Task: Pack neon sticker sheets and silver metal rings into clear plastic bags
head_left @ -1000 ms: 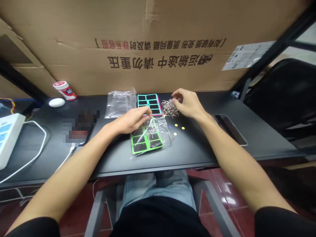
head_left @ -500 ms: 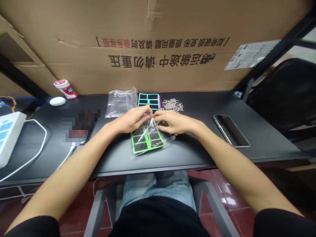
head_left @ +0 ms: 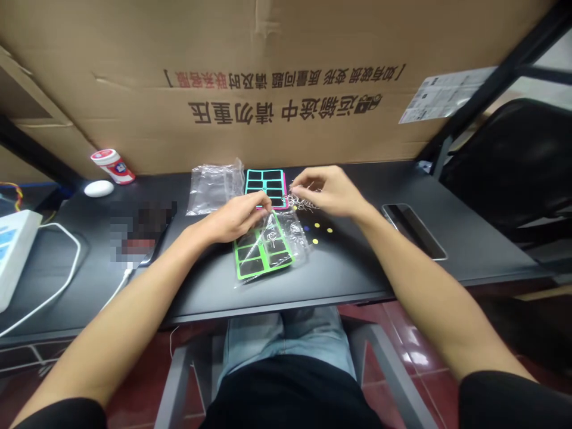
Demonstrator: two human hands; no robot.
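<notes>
Carefully, my left grip (head_left: 236, 217) pinches narrowly at the mouth of the clear plastic bag (head_left: 295, 231) over the green-framed sheet (head_left: 279, 260), mid-bench (head_left: 357, 268) near the far edge, while my right grip (head_left: 324, 192) closes small on the tangled wire loops (head_left: 306, 204) just beside it.

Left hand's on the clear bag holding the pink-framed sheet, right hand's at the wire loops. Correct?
No: the clear bag under the left hand holds a green-framed sheet, as the head view shows. The cyan-framed sheet with the pink edge lies behind it, outside the bag. The right hand at the wire loops is as you said.
</notes>
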